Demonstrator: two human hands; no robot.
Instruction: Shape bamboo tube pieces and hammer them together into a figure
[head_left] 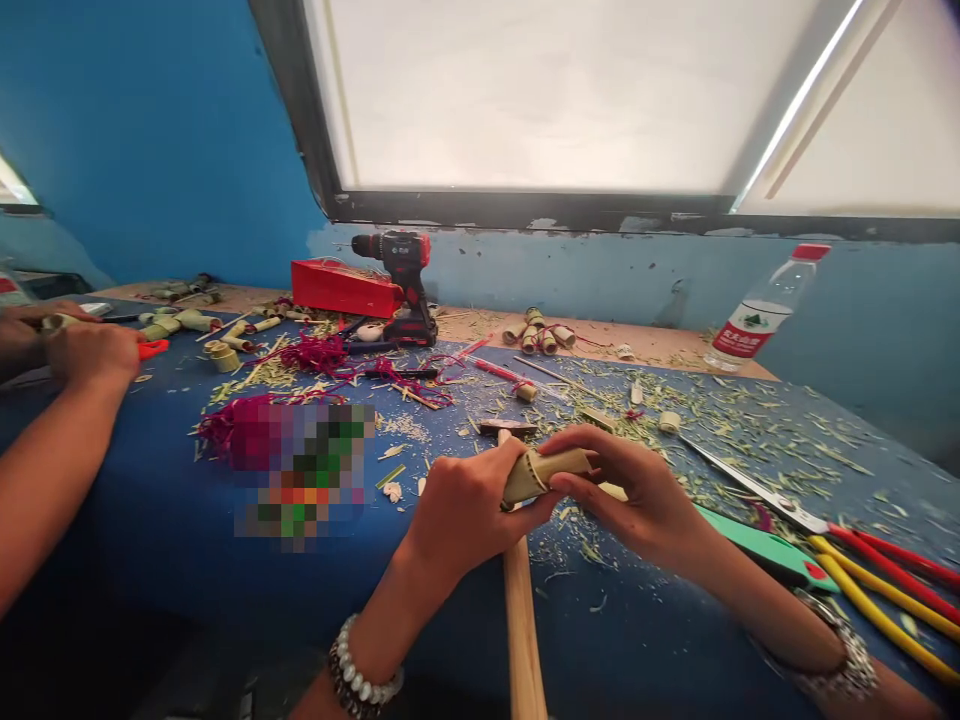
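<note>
A short piece of bamboo (pixel 551 472) with a darker ring at its node lies nearly level between my two hands. My left hand (pixel 461 505) grips its left end, with thumb and fingers wrapped round it. The fingers of my right hand (pixel 634 490) pinch the right end and hide part of it. Below my hands a wooden hammer handle (pixel 523 630) runs toward me, and its dark head (pixel 508 427) lies just beyond my left hand.
A co-worker's hands (pixel 90 345) hold a bamboo piece at far left. A cordless drill (pixel 405 285), red box (pixel 341 288) and tilted water bottle (pixel 765 310) stand at the back. Purple string (pixel 315 352), bamboo shavings, scissors (pixel 765 490) and a green-handled tool (pixel 765 550) lie around.
</note>
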